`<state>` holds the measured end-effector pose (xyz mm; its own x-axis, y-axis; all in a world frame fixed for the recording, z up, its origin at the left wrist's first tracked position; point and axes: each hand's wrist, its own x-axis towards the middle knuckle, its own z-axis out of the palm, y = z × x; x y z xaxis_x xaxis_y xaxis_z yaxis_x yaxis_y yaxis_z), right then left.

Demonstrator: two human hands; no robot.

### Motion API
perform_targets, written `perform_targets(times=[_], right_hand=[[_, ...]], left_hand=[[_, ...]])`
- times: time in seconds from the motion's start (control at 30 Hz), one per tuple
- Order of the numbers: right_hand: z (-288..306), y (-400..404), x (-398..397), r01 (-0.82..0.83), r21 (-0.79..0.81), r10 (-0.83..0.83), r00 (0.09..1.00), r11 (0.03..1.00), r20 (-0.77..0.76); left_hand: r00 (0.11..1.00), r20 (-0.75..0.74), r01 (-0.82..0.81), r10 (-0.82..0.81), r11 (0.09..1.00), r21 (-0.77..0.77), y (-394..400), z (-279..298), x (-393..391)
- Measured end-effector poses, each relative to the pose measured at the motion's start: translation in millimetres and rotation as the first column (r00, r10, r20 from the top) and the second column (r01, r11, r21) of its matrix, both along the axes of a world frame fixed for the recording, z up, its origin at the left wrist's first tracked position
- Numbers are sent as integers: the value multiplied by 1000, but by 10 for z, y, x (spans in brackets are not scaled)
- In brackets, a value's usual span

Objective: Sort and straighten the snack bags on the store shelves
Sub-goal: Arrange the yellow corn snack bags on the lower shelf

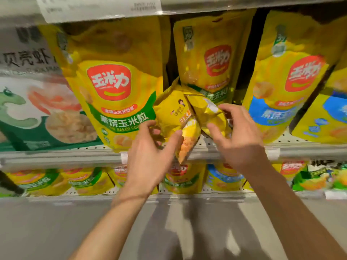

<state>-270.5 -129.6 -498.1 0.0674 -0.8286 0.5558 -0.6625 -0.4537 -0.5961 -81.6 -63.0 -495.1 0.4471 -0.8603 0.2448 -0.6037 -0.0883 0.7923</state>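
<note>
Two small yellow bags are held at the middle shelf edge (206,152). The left small bag (176,117) is gripped by the left hand (150,156); the right small bag (208,111) is grasped by the right hand (238,137), between tall yellow bags (116,81).

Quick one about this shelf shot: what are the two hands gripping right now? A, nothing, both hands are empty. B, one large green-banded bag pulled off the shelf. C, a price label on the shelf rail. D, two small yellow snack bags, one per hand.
D: the left hand grips one small yellow bag and the right hand grips another small yellow bag, leaning together at the shelf edge.
</note>
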Motion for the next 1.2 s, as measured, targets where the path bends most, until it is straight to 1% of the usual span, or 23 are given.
perform_targets(times=[0.07, 0.13, 0.3, 0.43, 0.53, 0.6, 0.67, 0.77, 0.83, 0.9, 0.97, 1.07, 1.13, 1.2], right_hand=[[-18, -53, -9, 20, 29, -19, 999, 999, -50], [-18, -105, -15, 37, 24, -35, 995, 999, -93], [-27, -172, 38, 62, -16, -64, 992, 998, -108], [28, -232, 23, 86, -9, -85, 996, 996, 31], [80, -209, 17, 94, -24, -92, 991, 995, 100], [111, -169, 30, 81, -17, -78, 987, 997, 144], [124, -122, 51, 60, 0, -58, 972, 998, 227], [132, -14, 104, -3, -2, 3, 914, 1000, 405], [125, 38, 156, -61, 24, 41, 859, 998, 511], [136, 74, 216, -140, 70, 75, 815, 988, 575], [165, 86, 242, -233, 108, 123, 789, 967, 601], [175, 75, 183, -401, 168, 221, 756, 900, 616], [147, 51, 111, -449, 190, 253, 750, 873, 611], [90, 10, 52, -444, 198, 248, 758, 874, 603]], left_hand=[[999, 49, -15, 13, 999, 38, -67, -29, -68], [998, 61, -33, 31, 999, 41, -144, -42, -130], [996, 62, -68, 67, 997, 20, -272, -92, -186], [997, 20, -72, 73, 995, -67, -275, -111, -178], [997, -19, -75, 73, 990, -122, -241, -116, -216], [996, -67, -65, 57, 990, -126, -219, -109, -252], [988, -154, -38, 18, 991, -126, -201, -93, -278], [959, -283, -29, -15, 988, -153, -177, -80, -299], [944, -328, -25, -32, 985, -170, -178, -85, -315], [930, -363, -14, -53, 984, -179, -181, -81, -340], [917, -395, -16, -55, 985, -174, -194, -85, -359], [895, -441, -5, -71, 986, -169, -207, -103, -348], [876, -474, 14, -90, 987, -162, -215, -117, -323], [873, -476, 27, -101, 987, -159, -215, -109, -312]])
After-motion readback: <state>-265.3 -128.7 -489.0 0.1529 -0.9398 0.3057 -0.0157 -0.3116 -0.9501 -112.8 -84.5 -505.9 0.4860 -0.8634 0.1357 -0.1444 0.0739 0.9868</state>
